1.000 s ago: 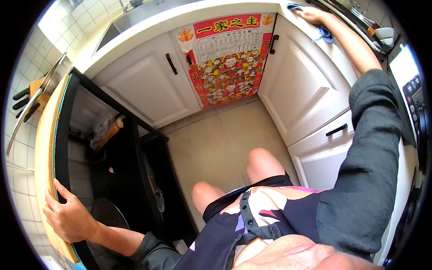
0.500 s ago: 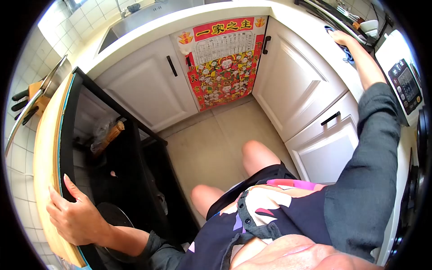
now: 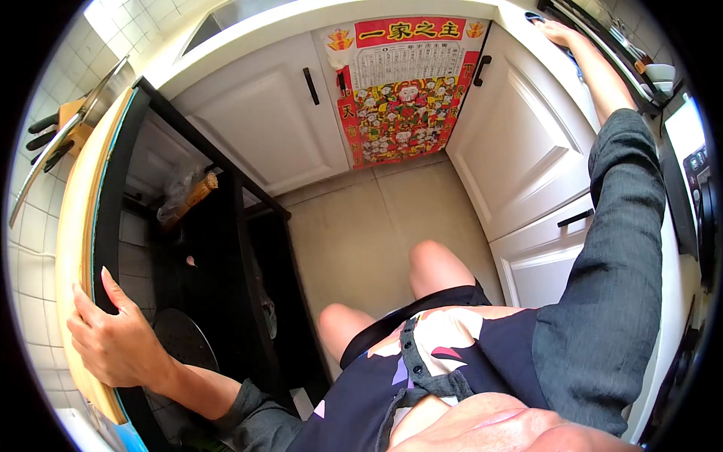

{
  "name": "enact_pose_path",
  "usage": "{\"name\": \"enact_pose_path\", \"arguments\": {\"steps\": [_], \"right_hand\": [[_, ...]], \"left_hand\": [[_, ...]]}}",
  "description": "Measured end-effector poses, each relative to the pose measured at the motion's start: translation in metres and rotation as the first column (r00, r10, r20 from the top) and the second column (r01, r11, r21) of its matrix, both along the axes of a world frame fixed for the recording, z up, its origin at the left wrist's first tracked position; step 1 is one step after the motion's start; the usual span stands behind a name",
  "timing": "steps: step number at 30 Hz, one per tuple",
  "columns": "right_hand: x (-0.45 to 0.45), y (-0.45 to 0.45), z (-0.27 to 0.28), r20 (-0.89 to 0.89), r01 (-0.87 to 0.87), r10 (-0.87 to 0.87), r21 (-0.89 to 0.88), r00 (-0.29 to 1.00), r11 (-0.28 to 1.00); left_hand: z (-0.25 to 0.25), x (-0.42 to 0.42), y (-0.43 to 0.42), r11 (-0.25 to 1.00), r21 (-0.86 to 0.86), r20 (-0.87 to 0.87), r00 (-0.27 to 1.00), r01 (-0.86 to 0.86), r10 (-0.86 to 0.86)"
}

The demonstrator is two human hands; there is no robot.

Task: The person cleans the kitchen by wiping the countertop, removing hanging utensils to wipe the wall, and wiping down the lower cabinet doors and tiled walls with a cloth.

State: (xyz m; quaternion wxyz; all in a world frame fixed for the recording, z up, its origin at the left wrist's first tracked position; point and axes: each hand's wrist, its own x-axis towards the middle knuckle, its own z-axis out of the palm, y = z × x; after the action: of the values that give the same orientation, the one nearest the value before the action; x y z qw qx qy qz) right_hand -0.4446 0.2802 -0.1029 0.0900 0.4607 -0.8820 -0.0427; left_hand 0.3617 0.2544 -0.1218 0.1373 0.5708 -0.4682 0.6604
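Observation:
My left hand (image 3: 117,339) is at the edge of a light wooden board (image 3: 79,203) that tops a black rack (image 3: 113,196). Its fingers curl over the board, while the thumb lies along the rack's black frame. Far off at upper right, my right hand (image 3: 556,32) presses down on a dark blue cloth (image 3: 535,16) on the white countertop (image 3: 520,30). Most of the cloth is hidden beneath the hand and forearm.
Inside the rack are a bundle of sticks in a clear bag (image 3: 196,197) and a round dark lid or pan (image 3: 181,339). A knife block (image 3: 75,139) stands at left. White cabinets (image 3: 263,120) and a red calendar (image 3: 407,98) face me. A white appliance (image 3: 685,143) sits at right.
My right hand has slid with the cloth farther along the countertop, towards the far corner. My left hand stays at the board's edge. The view has shifted slightly.

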Motion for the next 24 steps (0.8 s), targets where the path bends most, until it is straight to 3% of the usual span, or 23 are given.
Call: {"name": "enact_pose_path", "arguments": {"steps": [8, 10, 11, 12, 13, 14, 16, 18, 19, 24], "right_hand": [[0.058, 0.038, 0.011, 0.065, -0.112, 0.112, -0.004, 0.992, 0.994], [0.073, 0.051, 0.016, 0.176, -0.272, 0.284, -0.086, 0.943, 0.958], [0.081, 0.059, 0.007, 0.15, -0.37, 0.395, -0.169, 0.906, 0.914], [0.148, 0.067, -0.01, -0.123, -0.496, 0.483, -0.315, 0.867, 0.809], [0.204, 0.072, -0.017, -0.328, -0.22, 0.12, -0.287, 0.937, 0.932], [0.178, 0.069, -0.052, -0.598, -0.069, -0.054, -0.18, 0.8, 0.981], [0.202, 0.075, -0.085, -0.831, -0.078, 0.001, -0.051, 0.556, 0.996], [0.183, 0.075, -0.114, -0.847, -0.145, 0.065, -0.015, 0.528, 0.989], [0.163, 0.07, -0.13, -0.807, -0.15, 0.088, 0.0, 0.584, 0.989], [0.155, 0.035, -0.115, -0.684, -0.279, 0.08, -0.186, 0.725, 0.942]], "left_hand": [[0.0, 0.003, -0.006, 0.997, -0.059, 0.026, 0.998, 0.05, -0.048], [0.0, 0.005, -0.009, 0.995, -0.079, 0.024, 0.998, 0.061, -0.06], [0.001, 0.005, -0.01, 0.995, -0.083, 0.018, 0.998, 0.057, -0.056], [0.001, 0.005, -0.01, 0.995, -0.088, 0.013, 0.999, 0.051, -0.051], [0.001, 0.005, -0.011, 0.994, -0.095, 0.021, 0.998, 0.056, -0.054], [0.001, 0.006, -0.012, 0.993, -0.097, 0.019, 0.998, 0.061, -0.059], [0.001, 0.008, -0.013, 0.994, -0.1, 0.035, 0.998, 0.051, -0.048], [0.0, 0.001, -0.01, 0.995, -0.102, 0.017, 1.0, 0.017, -0.016], [0.0, -0.001, -0.009, 0.995, -0.099, 0.004, 1.0, -0.017, 0.018], [0.001, 0.008, -0.013, 0.994, -0.113, 0.078, 0.997, -0.016, 0.025]]}}
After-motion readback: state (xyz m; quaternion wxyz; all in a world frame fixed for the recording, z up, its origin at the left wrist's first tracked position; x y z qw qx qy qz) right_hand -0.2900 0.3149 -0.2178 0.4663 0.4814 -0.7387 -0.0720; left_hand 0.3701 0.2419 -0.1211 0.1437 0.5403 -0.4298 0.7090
